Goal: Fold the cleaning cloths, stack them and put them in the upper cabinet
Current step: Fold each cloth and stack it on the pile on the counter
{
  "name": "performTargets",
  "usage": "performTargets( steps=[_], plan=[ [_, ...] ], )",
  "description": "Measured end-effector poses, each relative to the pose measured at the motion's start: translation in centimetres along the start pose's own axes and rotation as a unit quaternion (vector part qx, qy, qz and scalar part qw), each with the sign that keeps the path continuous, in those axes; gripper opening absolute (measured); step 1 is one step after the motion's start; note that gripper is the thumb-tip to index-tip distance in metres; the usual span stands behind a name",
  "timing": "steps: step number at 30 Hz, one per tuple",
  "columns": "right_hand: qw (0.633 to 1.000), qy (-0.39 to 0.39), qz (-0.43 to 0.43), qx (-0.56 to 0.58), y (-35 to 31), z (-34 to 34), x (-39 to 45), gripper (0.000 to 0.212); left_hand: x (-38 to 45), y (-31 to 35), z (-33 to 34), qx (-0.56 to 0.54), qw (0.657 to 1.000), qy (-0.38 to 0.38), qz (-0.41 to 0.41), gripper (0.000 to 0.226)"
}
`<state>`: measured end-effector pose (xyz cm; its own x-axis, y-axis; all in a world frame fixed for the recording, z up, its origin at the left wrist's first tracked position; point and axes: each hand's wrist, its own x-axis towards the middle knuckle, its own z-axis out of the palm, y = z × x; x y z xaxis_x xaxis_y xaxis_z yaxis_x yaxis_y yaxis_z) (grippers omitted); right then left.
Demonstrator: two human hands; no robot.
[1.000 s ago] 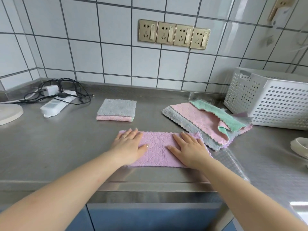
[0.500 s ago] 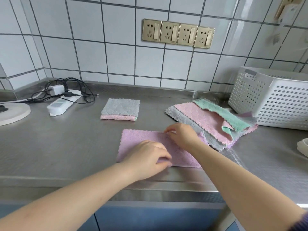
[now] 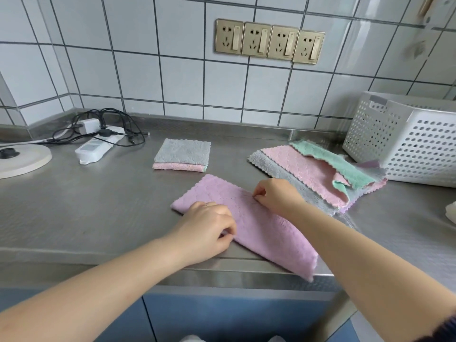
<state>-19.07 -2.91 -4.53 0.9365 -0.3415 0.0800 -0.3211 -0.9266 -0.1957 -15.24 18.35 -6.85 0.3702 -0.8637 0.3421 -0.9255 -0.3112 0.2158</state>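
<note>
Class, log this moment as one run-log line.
step: folding lilac cloth | left hand: pinching near edge | right hand: pinching far edge | folded stack: untouched

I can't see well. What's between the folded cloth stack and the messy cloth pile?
Head view: only bare steel counter between the folded stack and the unfolded pile.

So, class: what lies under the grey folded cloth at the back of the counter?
Under the grey folded cloth a pink folded cloth shows along the front edge, with a sliver of green at its right corner. The rest is covered.

Purple cloth (image 3: 256,225) now slewed diagonally, corner over counter edge (image 3: 222,270).
</note>
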Motion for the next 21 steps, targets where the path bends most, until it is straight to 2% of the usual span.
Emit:
performTargets(
  steps=[8, 13, 18, 21],
  plan=[
    [0.999, -0.046, 0.013, -0.007, 0.5, -1.3, -4.4, 0.017, -1.9, -2.7, -1.5, 0.03, 0.999, -0.002, -0.036, 0.01],
    [0.998, -0.063, 0.021, -0.011, 0.6, -1.3, -6.9, 0.013, -1.9, -3.5, -2.1, 0.036, 0.997, -0.036, -0.052, 0.011],
    [0.998, -0.044, -0.049, -0.012, 1.1, -1.4, -9.0, 0.009, -2.2, -3.9, -2.8, 0.0, 0.997, -0.076, -0.034, 0.016],
    [0.989, -0.035, -0.14, 0.034, 2.3, -1.6, -10.6, 0.032, -3.1, -3.7, -3.2, -0.025, 0.987, -0.158, -0.018, 0.037]
  ],
)
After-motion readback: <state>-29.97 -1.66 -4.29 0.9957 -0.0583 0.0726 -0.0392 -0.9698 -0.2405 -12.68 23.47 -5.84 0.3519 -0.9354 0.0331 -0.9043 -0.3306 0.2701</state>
